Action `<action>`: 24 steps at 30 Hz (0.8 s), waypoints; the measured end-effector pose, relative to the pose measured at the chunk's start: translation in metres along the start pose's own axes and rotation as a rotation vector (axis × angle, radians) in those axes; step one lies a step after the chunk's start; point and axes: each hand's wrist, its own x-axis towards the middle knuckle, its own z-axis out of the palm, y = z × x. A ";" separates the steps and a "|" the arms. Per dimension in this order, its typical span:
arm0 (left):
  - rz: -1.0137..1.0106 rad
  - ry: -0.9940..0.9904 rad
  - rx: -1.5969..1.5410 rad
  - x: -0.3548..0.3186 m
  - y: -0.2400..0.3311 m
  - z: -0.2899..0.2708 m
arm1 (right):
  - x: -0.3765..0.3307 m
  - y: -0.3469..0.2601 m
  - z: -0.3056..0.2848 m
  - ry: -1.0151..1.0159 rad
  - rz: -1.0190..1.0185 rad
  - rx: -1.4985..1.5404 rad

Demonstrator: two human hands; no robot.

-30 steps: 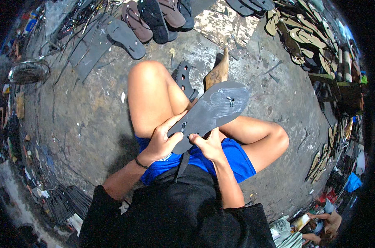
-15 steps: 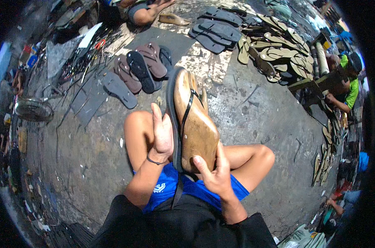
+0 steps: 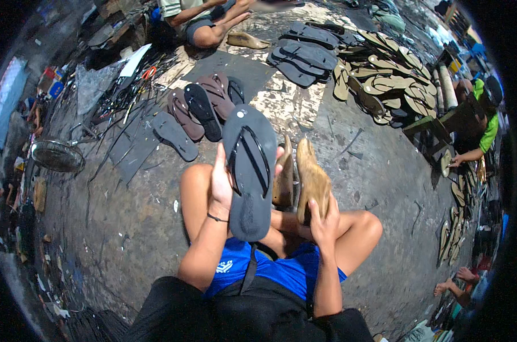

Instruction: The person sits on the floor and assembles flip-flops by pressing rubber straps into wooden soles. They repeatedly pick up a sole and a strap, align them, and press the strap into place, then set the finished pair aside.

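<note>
My left hand (image 3: 222, 183) is closed around a dark grey flip-flop (image 3: 251, 208) with glossy black straps; its thumb lies along the left edge and fingertips show past the right edge. The footbed faces me. To the right, my right hand (image 3: 324, 219) grips the heel end of a brown wooden shoe last (image 3: 314, 176), whose toe end points away from me. A second wooden last (image 3: 283, 185) stands between the two, partly hidden behind the flip-flop. Both hands are above my crossed legs.
Finished flip-flops (image 3: 215, 94) and a loose grey sole (image 3: 174, 135) lie ahead to the left. Stacked dark soles (image 3: 304, 57) and a heap of tan flip-flops (image 3: 389, 74) are farther right. A fan (image 3: 58, 155) stands at left. Co-workers sit at the far side and the right (image 3: 489, 122).
The flip-flop has come off the wooden last. My left hand now holds it, turned footbed toward me, while my right hand has moved right with the last.
</note>
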 end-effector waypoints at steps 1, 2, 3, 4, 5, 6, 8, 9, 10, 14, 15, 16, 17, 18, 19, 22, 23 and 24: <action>-0.055 -0.039 -0.093 0.000 -0.008 -0.005 | 0.015 0.014 0.011 -0.007 0.039 -0.081; 0.007 -0.029 -0.004 -0.002 -0.015 -0.009 | 0.025 0.019 0.021 -0.004 0.044 -0.077; -0.005 -0.017 -0.015 -0.003 -0.022 -0.010 | 0.033 0.021 0.024 0.014 0.054 -0.085; -0.016 -0.005 -0.026 -0.003 -0.028 -0.010 | 0.041 0.022 0.024 0.031 0.064 -0.093; -0.040 -0.003 -0.054 -0.003 -0.031 -0.012 | 0.048 0.017 0.023 0.055 -0.020 -0.082; -0.052 0.000 -0.079 -0.005 -0.033 -0.015 | 0.054 0.004 0.020 0.070 -0.110 -0.065; -0.118 0.056 -0.076 -0.005 -0.041 -0.021 | 0.069 -0.031 0.006 0.069 -0.249 0.137; -0.165 0.030 -0.077 -0.005 -0.044 -0.028 | 0.078 -0.047 -0.001 -0.041 -0.259 0.264; -0.210 0.005 -0.077 -0.008 -0.048 -0.033 | 0.087 -0.058 -0.006 -0.156 -0.270 0.389; -0.226 0.053 0.051 -0.015 -0.066 -0.060 | 0.105 -0.080 0.011 -0.495 -0.459 0.111; -0.257 -0.085 0.120 -0.018 -0.061 -0.063 | 0.106 -0.081 0.016 -0.476 -0.437 0.160; -0.288 -0.218 0.194 -0.022 -0.054 -0.065 | 0.109 -0.076 0.023 -0.399 -0.454 0.149; -0.211 -0.089 0.554 -0.025 -0.054 -0.060 | 0.113 -0.070 0.022 -0.386 -0.399 0.171; -0.122 0.049 0.903 -0.032 -0.052 -0.047 | 0.116 -0.068 0.019 -0.372 -0.345 0.188; -0.198 0.073 0.912 -0.038 -0.046 -0.039 | 0.122 -0.062 0.019 -0.366 -0.327 0.227; -0.098 0.031 1.066 -0.055 -0.038 -0.049 | 0.140 -0.063 0.039 -0.367 -0.300 0.310; -0.037 0.064 1.121 -0.058 -0.033 -0.046 | 0.141 -0.069 0.047 -0.360 -0.300 0.339; -0.001 0.101 1.117 -0.059 -0.026 -0.042 | 0.142 -0.076 0.054 -0.351 -0.299 0.368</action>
